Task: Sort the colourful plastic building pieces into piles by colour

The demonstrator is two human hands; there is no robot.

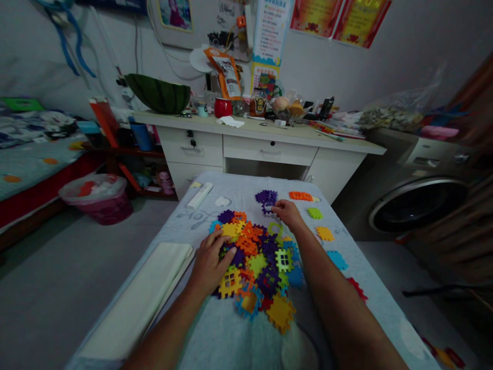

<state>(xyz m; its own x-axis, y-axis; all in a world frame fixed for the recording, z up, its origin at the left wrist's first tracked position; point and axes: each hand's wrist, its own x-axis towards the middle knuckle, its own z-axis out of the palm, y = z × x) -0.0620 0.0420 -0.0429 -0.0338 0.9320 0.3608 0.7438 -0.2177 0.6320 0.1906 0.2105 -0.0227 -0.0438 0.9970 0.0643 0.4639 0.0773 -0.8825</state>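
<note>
A mixed heap of toothed plastic building tiles (256, 263) lies in the middle of the cloth-covered table, in purple, orange, yellow, green, blue and red. My left hand (211, 257) rests on the heap's left side, fingers apart over a yellow tile (231, 230) and a purple one. Farther back, my right hand (287, 211) pinches a purple tile with an opening (267, 207) at its edge, right by other purple tiles (265, 196). Along the right side sit separate tiles: orange (301, 196), green (315, 213), yellow (324, 234), blue (337, 260) and red (357, 289).
A folded white cloth (140, 298) and a white stick-like object (200, 196) lie on the table's left. Behind stands a white desk (265, 149) crowded with things, including a watermelon piece (157, 93). A washing machine (419, 180) is at right, a pink bin (96, 200) at left.
</note>
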